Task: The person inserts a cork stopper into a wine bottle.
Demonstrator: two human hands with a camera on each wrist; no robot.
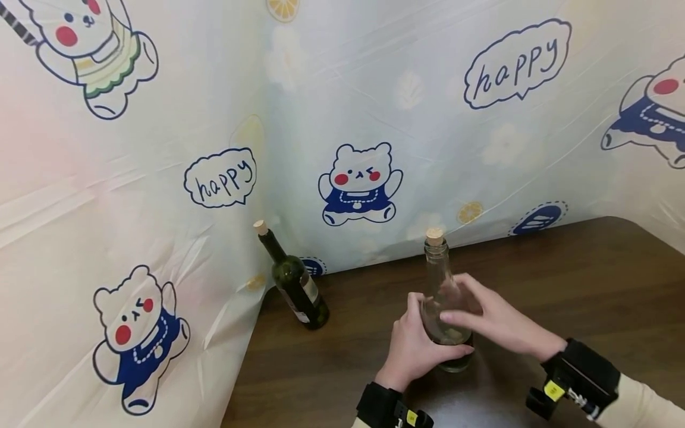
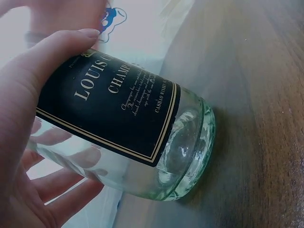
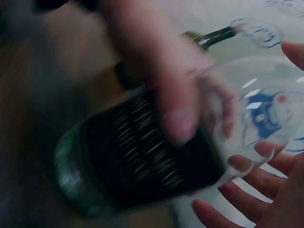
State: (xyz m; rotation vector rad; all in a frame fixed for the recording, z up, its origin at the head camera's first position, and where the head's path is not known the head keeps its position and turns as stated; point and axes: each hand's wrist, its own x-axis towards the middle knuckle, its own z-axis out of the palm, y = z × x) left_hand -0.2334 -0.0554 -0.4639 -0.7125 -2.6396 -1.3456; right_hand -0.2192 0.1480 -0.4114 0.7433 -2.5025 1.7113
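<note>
A clear glass bottle (image 1: 437, 270) with a cork (image 1: 434, 236) in its mouth stands on the brown table, its base close over or on the wood. My left hand (image 1: 414, 349) grips its lower body, the thumb lying across the black label (image 2: 111, 107). Around the bottle's shoulder, my right hand (image 1: 500, 321) is spread, thumb in front and fingers behind. In the right wrist view the right fingers (image 3: 256, 183) are loosely bent beside the glass, some of them overlapping it. Bottle and left hand look blurred there.
A dark green wine bottle (image 1: 291, 274) with a cork (image 1: 260, 227) stands at the table's far left corner. Behind the wooden table (image 1: 326, 374) hangs a pale printed curtain (image 1: 299, 160) with bears and lettering, running along the back and left edges.
</note>
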